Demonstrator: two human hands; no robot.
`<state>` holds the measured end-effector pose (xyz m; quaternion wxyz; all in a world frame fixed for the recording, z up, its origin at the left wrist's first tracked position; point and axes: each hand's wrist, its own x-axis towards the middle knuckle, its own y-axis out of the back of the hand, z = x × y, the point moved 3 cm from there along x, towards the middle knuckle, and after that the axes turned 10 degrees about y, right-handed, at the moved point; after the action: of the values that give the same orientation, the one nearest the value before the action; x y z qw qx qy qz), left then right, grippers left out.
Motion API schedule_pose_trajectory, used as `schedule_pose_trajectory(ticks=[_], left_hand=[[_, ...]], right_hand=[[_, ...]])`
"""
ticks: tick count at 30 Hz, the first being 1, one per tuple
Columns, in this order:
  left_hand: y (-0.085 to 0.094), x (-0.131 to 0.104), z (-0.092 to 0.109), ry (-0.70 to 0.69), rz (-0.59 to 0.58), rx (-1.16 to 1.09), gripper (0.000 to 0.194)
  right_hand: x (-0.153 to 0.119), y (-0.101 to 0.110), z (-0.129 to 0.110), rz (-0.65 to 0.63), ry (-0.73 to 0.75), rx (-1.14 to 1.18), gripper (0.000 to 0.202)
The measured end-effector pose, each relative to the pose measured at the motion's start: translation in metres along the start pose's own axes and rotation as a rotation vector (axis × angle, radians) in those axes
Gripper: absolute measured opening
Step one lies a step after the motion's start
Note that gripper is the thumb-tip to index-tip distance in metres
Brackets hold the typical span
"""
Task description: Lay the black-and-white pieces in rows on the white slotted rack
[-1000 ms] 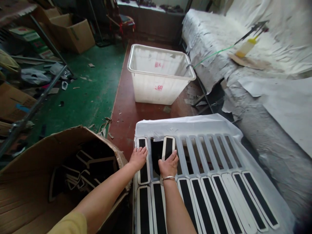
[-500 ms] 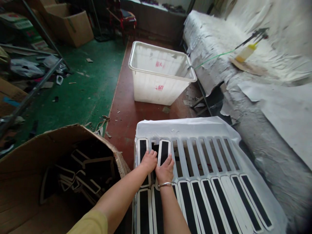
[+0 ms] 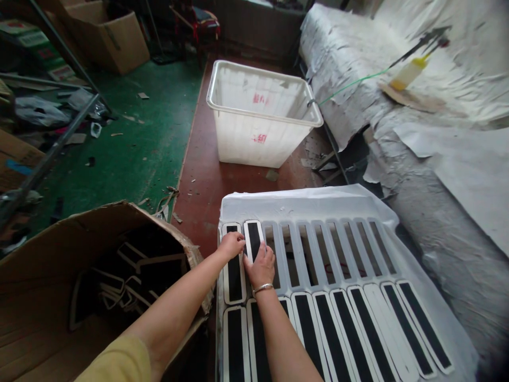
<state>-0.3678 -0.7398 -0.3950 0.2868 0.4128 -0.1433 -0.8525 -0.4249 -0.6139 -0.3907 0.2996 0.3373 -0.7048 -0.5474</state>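
Observation:
A white-rimmed black strip (image 3: 253,234) with rounded corners lies in the second slot of the white slotted rack (image 3: 350,199). Around its right edge and lower part curl the fingers of my right hand (image 3: 261,265), which wears a bracelet. My left hand (image 3: 231,245) is closed, fingertips pinched at the strip's left edge. Another such strip (image 3: 234,278) fills the first slot, partly under my left hand. A row of similar strips (image 3: 336,331) lies nearer me; one of them shows all white. Bare slots (image 3: 310,254) run to the right in the far row.
At my left, an open cardboard box (image 3: 129,209) holds loose white-rimmed black pieces (image 3: 129,286). A white plastic tub (image 3: 258,140) stands beyond the rack. On the right, a sheet-covered bench (image 3: 350,101) carries a yellow-capped bottle (image 3: 409,74). A metal frame (image 3: 79,111) stands far left.
The strip under my right hand has moved left, from above the rack into line with the second slot. My left hand has shifted slightly left and up. The view has tilted a little.

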Motion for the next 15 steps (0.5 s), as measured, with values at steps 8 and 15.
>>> schedule_pose_trajectory(ticks=[8, 15], left_hand=[[0.004, 0.013, 0.01, 0.072, 0.1, 0.17, 0.012], [0.002, 0.013, 0.016, 0.035, 0.203, 0.332, 0.013]], right_hand=[[0.001, 0.0, -0.003, -0.067, -0.021, 0.027, 0.061], [0.012, 0.013, 0.019, -0.345, 0.145, 0.115, 0.058]])
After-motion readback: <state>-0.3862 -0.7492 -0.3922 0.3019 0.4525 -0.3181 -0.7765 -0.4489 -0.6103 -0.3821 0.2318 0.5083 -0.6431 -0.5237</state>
